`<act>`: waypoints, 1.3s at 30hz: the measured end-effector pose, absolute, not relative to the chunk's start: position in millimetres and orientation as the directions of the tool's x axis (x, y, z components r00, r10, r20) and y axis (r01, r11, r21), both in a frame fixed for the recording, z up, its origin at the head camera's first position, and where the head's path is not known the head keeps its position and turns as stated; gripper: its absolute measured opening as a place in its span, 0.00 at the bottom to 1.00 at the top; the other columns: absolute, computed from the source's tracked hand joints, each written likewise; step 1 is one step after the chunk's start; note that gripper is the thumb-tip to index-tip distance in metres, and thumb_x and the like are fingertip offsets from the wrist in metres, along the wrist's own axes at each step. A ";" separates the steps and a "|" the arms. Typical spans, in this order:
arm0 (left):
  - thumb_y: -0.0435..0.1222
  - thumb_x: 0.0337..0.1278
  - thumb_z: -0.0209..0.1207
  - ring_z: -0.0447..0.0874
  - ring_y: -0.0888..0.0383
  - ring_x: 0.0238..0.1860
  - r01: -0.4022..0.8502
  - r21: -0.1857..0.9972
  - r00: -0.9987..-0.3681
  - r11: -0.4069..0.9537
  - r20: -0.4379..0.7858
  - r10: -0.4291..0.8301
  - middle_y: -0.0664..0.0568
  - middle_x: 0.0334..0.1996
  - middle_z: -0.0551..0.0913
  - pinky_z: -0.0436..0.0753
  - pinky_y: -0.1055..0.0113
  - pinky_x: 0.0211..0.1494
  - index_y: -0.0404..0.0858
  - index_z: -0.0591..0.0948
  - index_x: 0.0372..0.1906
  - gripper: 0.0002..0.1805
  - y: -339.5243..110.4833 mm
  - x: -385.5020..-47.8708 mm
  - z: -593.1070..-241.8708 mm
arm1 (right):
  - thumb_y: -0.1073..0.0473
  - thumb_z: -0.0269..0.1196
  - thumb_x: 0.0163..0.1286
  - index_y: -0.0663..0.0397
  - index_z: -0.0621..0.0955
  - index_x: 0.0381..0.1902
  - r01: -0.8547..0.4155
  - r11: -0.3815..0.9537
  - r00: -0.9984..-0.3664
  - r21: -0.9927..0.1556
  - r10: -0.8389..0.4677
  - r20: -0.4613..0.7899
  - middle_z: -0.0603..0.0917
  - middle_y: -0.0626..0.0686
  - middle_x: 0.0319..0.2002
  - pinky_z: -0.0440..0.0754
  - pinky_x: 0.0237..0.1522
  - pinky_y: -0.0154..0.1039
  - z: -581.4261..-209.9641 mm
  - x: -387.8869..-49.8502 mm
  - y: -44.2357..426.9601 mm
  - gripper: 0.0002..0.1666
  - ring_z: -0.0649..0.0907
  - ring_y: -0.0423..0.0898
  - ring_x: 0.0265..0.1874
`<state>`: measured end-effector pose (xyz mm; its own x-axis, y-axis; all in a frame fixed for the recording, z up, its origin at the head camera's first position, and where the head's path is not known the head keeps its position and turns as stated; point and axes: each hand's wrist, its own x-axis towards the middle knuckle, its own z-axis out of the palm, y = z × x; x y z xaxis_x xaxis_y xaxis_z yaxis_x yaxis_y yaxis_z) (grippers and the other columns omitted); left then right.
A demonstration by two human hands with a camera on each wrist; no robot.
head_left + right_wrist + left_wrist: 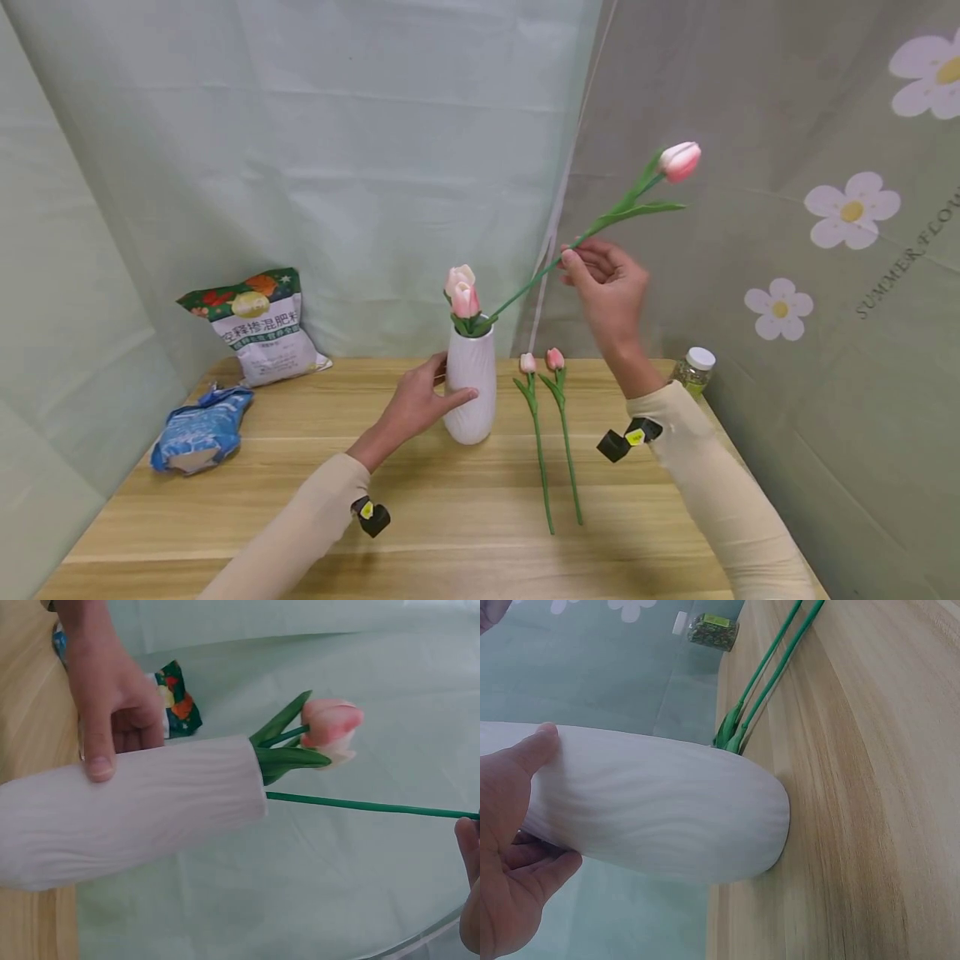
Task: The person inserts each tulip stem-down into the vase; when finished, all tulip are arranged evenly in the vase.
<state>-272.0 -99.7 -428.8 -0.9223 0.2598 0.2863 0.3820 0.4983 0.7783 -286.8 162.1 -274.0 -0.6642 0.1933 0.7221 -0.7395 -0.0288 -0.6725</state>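
A white ribbed vase (pixel 471 392) stands upright on the table, two pale pink tulips (pixel 465 302) in its mouth. The left hand (pixel 416 404) grips the vase's side, thumb across the front; the left wrist view shows the thumb and fingers around the vase (pixel 652 802). Up at the right, the right hand (pixel 611 287) pinches the green stem of another pink tulip (pixel 680 162), slanted with its bloom up and right. In the right wrist view this stem (pixel 360 805) reaches the rim of the vase (pixel 150 810); its lower end is hidden.
Two tulips (pixel 542 450) lie on the wooden table (pixel 465 517) right of the vase. A white-lidded jar (pixel 697 368) stands at the back right corner. On the left are a printed bag (pixel 266 329) and a blue packet (pixel 202 429). Cloth walls (pixel 360 167) surround the table.
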 end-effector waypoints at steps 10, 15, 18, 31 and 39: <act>0.51 0.57 0.73 0.80 0.45 0.64 0.382 0.777 -0.922 0.501 0.283 0.265 0.39 0.65 0.78 0.83 0.52 0.65 0.32 0.69 0.72 0.44 -99.6 -273.5 -430.0 | 0.65 0.70 0.68 0.74 0.83 0.44 -0.708 0.015 -0.694 -0.707 0.171 0.699 0.90 0.51 0.36 0.91 0.35 0.38 -299.4 -291.6 155.6 0.15 0.90 0.43 0.33; 0.51 0.57 0.73 0.80 0.44 0.64 0.381 0.778 -0.923 0.500 0.283 0.262 0.38 0.65 0.78 0.83 0.51 0.65 0.32 0.69 0.72 0.44 -99.1 -272.8 -430.2 | 0.66 0.70 0.67 0.73 0.83 0.43 -0.685 0.007 -0.719 -0.729 0.158 0.677 0.90 0.55 0.35 0.91 0.35 0.38 -308.6 -292.4 150.9 0.13 0.90 0.46 0.32; 0.50 0.57 0.73 0.80 0.44 0.64 0.376 0.779 -0.925 0.502 0.278 0.260 0.38 0.65 0.78 0.82 0.51 0.65 0.32 0.69 0.72 0.44 -99.0 -272.6 -430.4 | 0.66 0.70 0.68 0.75 0.83 0.44 -0.670 -0.005 -0.735 -0.742 0.145 0.663 0.90 0.58 0.36 0.91 0.35 0.39 -313.2 -291.9 146.9 0.14 0.90 0.44 0.31; 0.51 0.57 0.72 0.79 0.44 0.65 0.370 0.781 -0.926 0.503 0.268 0.265 0.38 0.65 0.78 0.82 0.50 0.65 0.32 0.68 0.72 0.45 -100.2 -272.9 -429.8 | 0.70 0.67 0.69 0.77 0.82 0.44 -0.610 0.070 -0.788 -0.789 0.057 0.614 0.87 0.73 0.39 0.90 0.33 0.33 -318.7 -274.9 126.4 0.11 0.87 0.33 0.29; 0.52 0.57 0.72 0.80 0.45 0.64 0.376 0.777 -0.924 0.505 0.276 0.263 0.38 0.65 0.78 0.83 0.51 0.65 0.33 0.69 0.72 0.45 -100.6 -274.3 -430.4 | 0.67 0.69 0.68 0.72 0.84 0.42 -0.626 0.121 -0.777 -0.770 -0.011 0.630 0.89 0.68 0.37 0.88 0.30 0.31 -334.4 -285.6 121.8 0.10 0.90 0.59 0.34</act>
